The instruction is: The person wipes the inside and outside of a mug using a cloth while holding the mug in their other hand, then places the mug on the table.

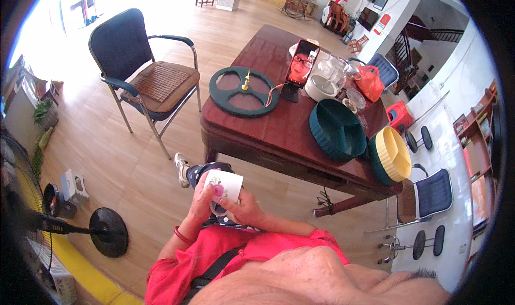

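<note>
The left hand [201, 200] has its grip closed around the side of a white cup [225, 187], fingers wrapped onto it. The right hand [244, 208] holds the same cup from the other side, its grip closed too, with the thumb pressed near a pink patch on the cup's face. The cup sits tilted in front of the person's red shirt [225, 251], above the lap, and just short of the near edge of the dark red counter [279, 128].

On the counter, nearest the cup, lies a flat dark green ring lid [244, 91] with a small brass knob at its centre. Beyond it from the cup a phone [302, 63] stands propped upright. To the counter's right end sits a dark green divided tray [338, 130], and at the corner a yellow divided tray [394, 153] is nested in another green one. A white pot [321, 87] and glass jars stand behind them. A blue chair [145, 69] stands on the wooden floor, left of the counter.
</note>
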`<state>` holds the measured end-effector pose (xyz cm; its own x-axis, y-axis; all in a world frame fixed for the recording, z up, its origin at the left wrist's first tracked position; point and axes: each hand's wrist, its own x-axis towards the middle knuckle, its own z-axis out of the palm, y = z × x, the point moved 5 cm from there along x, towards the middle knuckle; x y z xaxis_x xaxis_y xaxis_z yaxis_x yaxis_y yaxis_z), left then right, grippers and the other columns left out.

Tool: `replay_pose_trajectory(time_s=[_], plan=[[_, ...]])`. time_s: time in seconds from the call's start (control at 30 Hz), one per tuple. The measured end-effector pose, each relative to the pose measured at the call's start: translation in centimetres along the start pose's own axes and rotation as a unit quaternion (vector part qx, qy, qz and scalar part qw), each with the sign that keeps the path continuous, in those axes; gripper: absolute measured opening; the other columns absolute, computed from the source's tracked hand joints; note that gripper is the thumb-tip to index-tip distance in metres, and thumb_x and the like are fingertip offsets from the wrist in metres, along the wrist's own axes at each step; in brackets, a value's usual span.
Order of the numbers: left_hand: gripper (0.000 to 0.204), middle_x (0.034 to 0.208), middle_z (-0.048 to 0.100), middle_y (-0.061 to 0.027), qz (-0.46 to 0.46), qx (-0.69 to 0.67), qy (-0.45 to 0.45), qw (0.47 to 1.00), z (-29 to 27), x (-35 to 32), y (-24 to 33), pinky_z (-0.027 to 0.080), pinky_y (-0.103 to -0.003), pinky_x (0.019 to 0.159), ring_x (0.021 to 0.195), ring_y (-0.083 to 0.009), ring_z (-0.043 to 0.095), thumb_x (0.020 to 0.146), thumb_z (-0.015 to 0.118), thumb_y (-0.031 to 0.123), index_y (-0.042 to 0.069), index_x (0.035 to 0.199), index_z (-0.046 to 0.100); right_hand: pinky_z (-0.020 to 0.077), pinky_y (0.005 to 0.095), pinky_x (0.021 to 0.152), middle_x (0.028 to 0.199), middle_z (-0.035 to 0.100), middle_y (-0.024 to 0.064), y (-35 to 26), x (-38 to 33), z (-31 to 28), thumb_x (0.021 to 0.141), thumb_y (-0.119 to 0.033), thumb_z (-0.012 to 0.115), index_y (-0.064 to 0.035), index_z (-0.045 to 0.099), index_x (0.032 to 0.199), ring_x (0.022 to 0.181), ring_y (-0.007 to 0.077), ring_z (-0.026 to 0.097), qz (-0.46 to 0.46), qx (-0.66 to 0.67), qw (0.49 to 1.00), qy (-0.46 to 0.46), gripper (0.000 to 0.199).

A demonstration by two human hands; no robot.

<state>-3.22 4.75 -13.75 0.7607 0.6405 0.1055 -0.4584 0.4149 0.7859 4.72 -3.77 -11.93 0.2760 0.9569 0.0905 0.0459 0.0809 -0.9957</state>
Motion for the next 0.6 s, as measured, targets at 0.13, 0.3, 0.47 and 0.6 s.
replay_pose_trajectory(time_s=[0.13, 0.3, 0.47, 0.6], plan=[[0.043, 0.102, 0.060, -0.0098, -0.113, -0.125, 0.039, 0.985, -0.9, 0.0, -1.3, 0.049, -0.029, 0.078, 0.089, -0.0173, 0.061, 0.091, 0.050, 0.033, 0.000, 0.119, 0.047, 0.0349, 0.0416, 0.099, 0.131, 0.044, 0.0207, -0.3, -0.1, 0.5, 0.080, -0.041, 0.064, -0.0048, 0.042, 0.130, 0.121, 0.0335, 0.045, -0.216, -0.369, 0.902, -0.065, 0.065], [0.045, 0.107, 0.060, -0.0107, -0.203, -0.129, 0.047, 0.969, -2.3, 0.3, -4.3, 0.049, -0.034, 0.084, 0.094, -0.0208, 0.060, 0.094, 0.044, 0.039, 0.002, 0.120, 0.048, 0.0191, 0.0427, 0.109, 0.142, 0.027, 0.0197, 3.3, 1.2, -0.8, 0.071, -0.050, 0.066, -0.0076, 0.036, 0.136, 0.131, 0.0403, 0.026, -0.258, -0.446, 0.834, -0.199, 0.083], [0.061, 0.123, 0.050, -0.0110, -0.098, -0.084, 0.008, 0.992, -0.8, 0.0, -2.1, 0.042, -0.037, 0.095, 0.112, -0.0221, 0.051, 0.092, 0.040, 0.050, 0.004, 0.133, 0.036, 0.0289, 0.0432, 0.103, 0.134, 0.039, 0.0219, 1.0, 0.0, -1.3, 0.072, -0.046, 0.070, -0.0013, 0.040, 0.130, 0.127, 0.0363, 0.036, -0.073, -0.191, 0.976, -0.080, 0.079], [0.060, 0.120, 0.052, -0.0127, 0.004, -0.048, -0.007, 0.999, -0.1, 0.1, -0.6, 0.043, -0.036, 0.093, 0.108, -0.0219, 0.054, 0.093, 0.035, 0.050, 0.003, 0.131, 0.037, 0.0394, 0.0436, 0.094, 0.126, 0.047, 0.0224, 0.7, -0.3, -0.7, 0.077, -0.044, 0.067, -0.0056, 0.047, 0.123, 0.115, 0.0359, 0.048, 0.076, 0.009, 0.997, -0.026, 0.064]])
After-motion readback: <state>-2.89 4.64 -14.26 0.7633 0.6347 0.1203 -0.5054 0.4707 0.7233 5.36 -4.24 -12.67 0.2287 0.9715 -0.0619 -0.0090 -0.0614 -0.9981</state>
